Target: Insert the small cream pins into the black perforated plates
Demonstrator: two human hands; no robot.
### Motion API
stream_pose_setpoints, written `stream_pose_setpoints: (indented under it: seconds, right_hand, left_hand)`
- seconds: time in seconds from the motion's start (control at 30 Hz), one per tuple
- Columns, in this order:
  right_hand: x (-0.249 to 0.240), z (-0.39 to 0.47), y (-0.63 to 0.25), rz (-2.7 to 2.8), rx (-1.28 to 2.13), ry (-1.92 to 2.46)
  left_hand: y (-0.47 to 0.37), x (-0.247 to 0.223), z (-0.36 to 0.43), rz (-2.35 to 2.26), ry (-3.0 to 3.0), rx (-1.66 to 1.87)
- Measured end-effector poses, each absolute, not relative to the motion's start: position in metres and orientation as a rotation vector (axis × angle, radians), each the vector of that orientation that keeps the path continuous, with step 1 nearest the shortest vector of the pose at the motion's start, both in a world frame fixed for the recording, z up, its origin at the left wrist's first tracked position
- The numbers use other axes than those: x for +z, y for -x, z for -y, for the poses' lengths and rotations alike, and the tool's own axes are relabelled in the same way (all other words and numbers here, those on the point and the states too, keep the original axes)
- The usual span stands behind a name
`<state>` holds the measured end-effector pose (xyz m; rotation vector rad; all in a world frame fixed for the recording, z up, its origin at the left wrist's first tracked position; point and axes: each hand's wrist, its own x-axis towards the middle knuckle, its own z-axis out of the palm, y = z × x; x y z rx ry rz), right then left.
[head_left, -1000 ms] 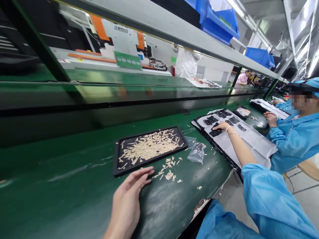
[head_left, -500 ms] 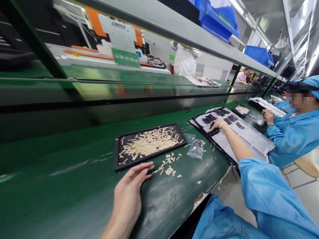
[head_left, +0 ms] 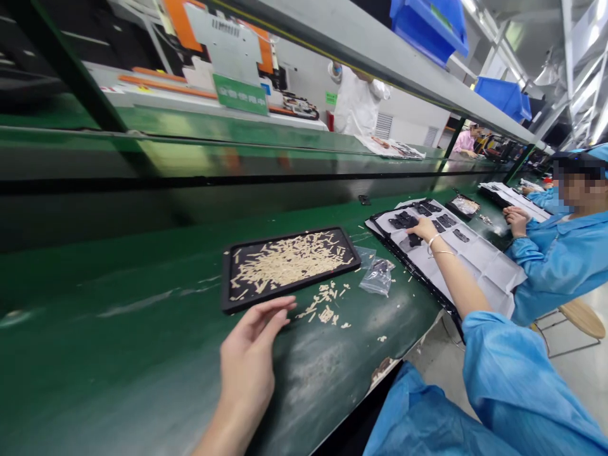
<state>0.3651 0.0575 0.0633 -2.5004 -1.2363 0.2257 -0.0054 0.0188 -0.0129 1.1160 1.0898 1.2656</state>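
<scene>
My left hand hovers over the green bench at the near edge of a shallow black tray. Its fingers are stretched out, the thumb a little apart, and nothing shows in them. Small cream-coloured strips fill the tray, and more loose strips lie just right of my fingertips. My right hand reaches out to a sectioned white tray holding flat black plastic parts. Its thumb and fingers close at the edge of these parts, seemingly pinching one; the fingertips are partly hidden.
Clear plastic bags lie between the two trays. A co-worker in a blue smock sits at the right, hands together. Beyond the white tray stands a small box. A grey shelf beam with blue bins runs overhead.
My right hand has shifted farther across the white tray, closer to the cluster of black parts. My left hand stays beside the black tray, its fingers slightly more curved. The view has tilted slightly.
</scene>
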Motion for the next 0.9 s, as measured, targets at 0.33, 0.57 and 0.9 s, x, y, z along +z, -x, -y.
stream_pose_setpoints:
  seconds: [0.33, 0.57, 0.9]
  right_hand:
    - [0.057, -0.037, -0.157, 2.407, 0.185, 1.317]
    - [-0.007, -0.044, -0.069, 2.827, -0.119, 1.053]
    - [0.033, -0.006, -0.158, 2.461, 0.482, 1.163]
  left_hand:
    - [-0.019, -0.018, 0.037, -0.174, -2.706, 1.118]
    - [-0.018, -0.027, 0.045, -0.119, -2.752, 0.973]
    - [-0.018, -0.013, 0.044, -0.315, -2.75, 1.135]
